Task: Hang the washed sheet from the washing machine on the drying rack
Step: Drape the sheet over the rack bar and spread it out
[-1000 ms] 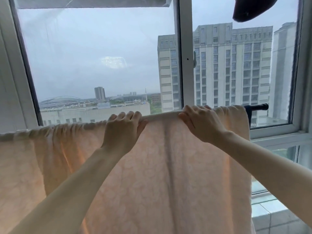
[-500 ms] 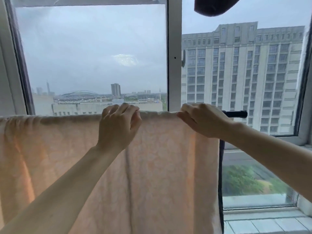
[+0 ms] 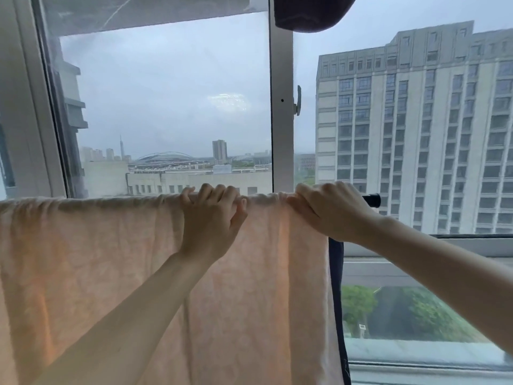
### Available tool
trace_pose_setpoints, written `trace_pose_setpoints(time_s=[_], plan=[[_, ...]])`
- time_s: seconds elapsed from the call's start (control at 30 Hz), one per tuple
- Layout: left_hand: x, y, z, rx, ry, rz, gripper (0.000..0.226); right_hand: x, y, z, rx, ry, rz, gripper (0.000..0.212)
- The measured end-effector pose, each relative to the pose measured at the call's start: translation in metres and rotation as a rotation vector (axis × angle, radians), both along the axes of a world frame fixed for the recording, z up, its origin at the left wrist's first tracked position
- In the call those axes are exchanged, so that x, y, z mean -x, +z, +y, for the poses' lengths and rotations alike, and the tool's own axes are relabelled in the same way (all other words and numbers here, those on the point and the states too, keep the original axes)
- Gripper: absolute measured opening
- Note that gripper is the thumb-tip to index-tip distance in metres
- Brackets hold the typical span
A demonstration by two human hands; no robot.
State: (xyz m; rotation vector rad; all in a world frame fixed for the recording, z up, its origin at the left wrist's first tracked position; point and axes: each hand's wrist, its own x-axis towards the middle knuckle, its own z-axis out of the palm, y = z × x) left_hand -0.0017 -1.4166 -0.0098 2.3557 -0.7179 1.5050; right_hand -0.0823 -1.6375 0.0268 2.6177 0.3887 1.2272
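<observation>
Sheet [image 3: 116,273], one pale peach cloth, hangs draped over a horizontal rod [image 3: 370,198] in front of the window [image 3: 281,120]; its lower edge and left end run out of view, and the rod shows only as one short dark stub to the right of the cloth. How the rod is held up cannot be seen. The left hand [image 3: 209,226] has its fingers [image 3: 219,191] curled over the top fold, gripping sheet and rod together, thumb on the near side. Just beside it, the right hand [image 3: 331,211] grips the cloth's bunched right end at the top, its fingers bent down over the fold; the fingertips are hidden behind the fabric. A narrow dark strip [image 3: 337,287] hangs behind the sheet's right edge, partly covered. One dark rounded object [image 3: 311,12] is cut off at the top. Two hands, one sheet.
</observation>
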Motion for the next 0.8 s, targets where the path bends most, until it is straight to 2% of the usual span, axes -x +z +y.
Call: trace_pose_setpoints(time_s=[0.17,0.27,0.47,0.57,0.67,0.73,0.8], plan=[[-0.004,-0.003,0.0,0.041,0.006,-0.076,0.038,-0.005,0.0,0.0,0.01,0.001,-0.002,0.055],[-0.007,-0.004,0.0,0.033,0.015,-0.09,0.039,-0.002,0.006,-0.001,0.035,-0.012,0.065,0.059],[-0.002,-0.003,-0.011,0.048,0.071,-0.035,0.04,0.005,0.028,-0.018,-0.031,-0.048,0.413,0.059],[0.007,-0.002,-0.022,0.078,0.096,0.019,0.044,-0.003,0.038,-0.036,-0.176,0.04,0.629,0.061],[0.02,-0.002,-0.039,0.073,0.056,0.085,0.05,-0.007,0.048,-0.054,-0.226,0.163,0.73,0.06],[0.032,-0.004,-0.054,0.022,0.012,0.073,0.048,-0.008,0.051,-0.063,-0.224,0.235,0.776,0.052],[0.047,-0.009,-0.073,-0.067,-0.012,0.036,0.046,-0.009,0.052,-0.069,-0.232,0.303,0.821,0.033]])
